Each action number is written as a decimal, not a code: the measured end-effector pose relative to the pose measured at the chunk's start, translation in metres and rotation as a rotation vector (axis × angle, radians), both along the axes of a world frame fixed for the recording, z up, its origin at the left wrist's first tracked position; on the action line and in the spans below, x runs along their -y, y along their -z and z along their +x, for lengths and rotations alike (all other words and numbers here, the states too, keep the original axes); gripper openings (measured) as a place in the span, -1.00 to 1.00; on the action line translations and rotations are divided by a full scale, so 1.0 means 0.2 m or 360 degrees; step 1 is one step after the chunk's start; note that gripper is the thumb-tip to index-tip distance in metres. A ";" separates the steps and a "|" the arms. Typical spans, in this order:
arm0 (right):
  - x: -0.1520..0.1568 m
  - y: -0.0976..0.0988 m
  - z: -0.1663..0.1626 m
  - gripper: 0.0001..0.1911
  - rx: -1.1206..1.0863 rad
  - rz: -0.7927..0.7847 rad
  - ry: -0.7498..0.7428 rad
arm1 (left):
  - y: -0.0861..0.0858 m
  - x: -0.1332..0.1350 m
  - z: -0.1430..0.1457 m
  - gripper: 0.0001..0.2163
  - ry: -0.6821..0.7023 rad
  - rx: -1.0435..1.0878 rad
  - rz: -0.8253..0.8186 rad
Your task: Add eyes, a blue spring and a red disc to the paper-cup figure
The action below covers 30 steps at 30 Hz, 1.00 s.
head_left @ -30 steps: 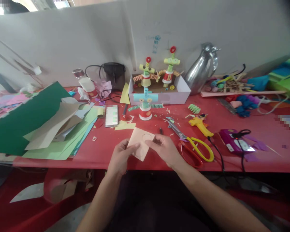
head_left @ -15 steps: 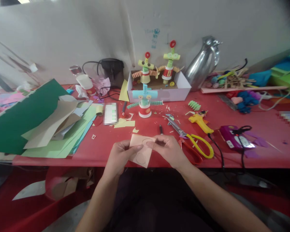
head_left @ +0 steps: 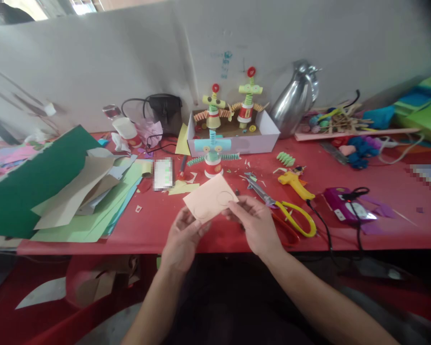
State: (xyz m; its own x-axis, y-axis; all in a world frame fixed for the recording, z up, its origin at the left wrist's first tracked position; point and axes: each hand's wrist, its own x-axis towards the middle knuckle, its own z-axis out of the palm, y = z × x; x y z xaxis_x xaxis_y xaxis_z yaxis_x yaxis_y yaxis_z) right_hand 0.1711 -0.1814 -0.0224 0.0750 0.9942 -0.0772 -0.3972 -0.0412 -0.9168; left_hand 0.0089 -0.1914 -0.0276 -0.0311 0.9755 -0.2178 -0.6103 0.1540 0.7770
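Observation:
Both my hands hold a small peach paper piece (head_left: 210,197) with pencilled circles drawn on it, just above the near edge of the red table (head_left: 345,230). My left hand (head_left: 184,238) pinches its lower left corner from below. My right hand (head_left: 255,223) pinches its right edge. The paper is lifted and tilted up toward the far side. Yellow-handled scissors (head_left: 287,212) lie right of my right hand, with red-handled scissors (head_left: 285,232) under them.
A stack of green and beige paper sheets (head_left: 57,191) lies at the left. A white box (head_left: 232,134) with paper-cup figures stands at the back, one figure (head_left: 212,155) in front of it. A yellow glue gun (head_left: 294,183), a purple device (head_left: 346,208), a steel jug (head_left: 296,98) sit right.
The peach paper has been raised and turned flatter, farther from me. My left hand shifted under its lower corner; my right hand stays on its right edge.

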 end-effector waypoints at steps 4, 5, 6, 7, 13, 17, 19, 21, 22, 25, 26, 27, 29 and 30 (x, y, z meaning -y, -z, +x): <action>0.03 0.01 -0.03 -0.71 -0.0164 -0.0120 -0.0172 | 0.02 0.03 0.09 -0.75 -0.0105 0.0035 -0.0231; 0.03 0.01 -0.02 -0.70 -0.0170 -0.0134 -0.0181 | 0.02 0.03 0.09 -0.76 -0.0138 0.0003 -0.0250; 0.03 0.02 -0.01 -0.68 -0.0164 -0.0144 -0.0175 | 0.02 0.02 0.08 -0.76 -0.0158 -0.0038 -0.0253; 0.03 0.02 0.01 -0.67 -0.0144 -0.0152 -0.0172 | 0.02 0.02 0.07 -0.77 -0.0162 -0.0082 -0.0247; 0.02 0.03 0.01 -0.67 0.0075 -0.0122 -0.0193 | -0.02 0.01 0.07 -0.78 -0.0146 -0.0004 -0.0234; 0.05 0.02 0.02 -0.63 0.0221 -0.0090 -0.0239 | -0.02 0.02 0.15 -0.76 -0.0149 0.0046 -0.0221; 0.07 0.03 0.13 -0.59 0.0646 -0.0030 -0.0274 | -0.01 0.01 0.17 -0.75 -0.0174 0.0033 -0.0266; 0.10 0.06 0.30 -0.57 0.1396 0.0124 -0.0146 | -0.01 -0.01 0.15 -0.76 -0.0207 0.0063 -0.0321; 0.11 0.08 0.39 -0.66 0.1791 0.0242 -0.0003 | -0.01 -0.02 0.14 -0.75 -0.0211 0.0081 -0.0342; 0.12 0.16 0.65 -0.59 0.2503 0.0388 0.0101 | 0.00 -0.04 0.12 -0.75 -0.0189 0.0110 -0.0354; 0.12 0.19 0.71 -0.55 0.2579 0.0385 0.0045 | 0.01 -0.05 0.11 -0.75 -0.0176 0.0116 -0.0348; 0.11 0.21 0.75 -0.53 0.2610 0.0387 -0.0030 | 0.01 -0.05 0.12 -0.76 -0.0165 0.0122 -0.0342; 0.09 0.23 0.78 -0.53 0.2576 0.0349 -0.0160 | 0.01 -0.06 0.12 -0.77 -0.0153 0.0140 -0.0340; 0.07 0.23 0.79 -0.52 0.2535 0.0316 -0.0204 | 0.01 -0.07 0.13 -0.78 -0.0153 0.0151 -0.0341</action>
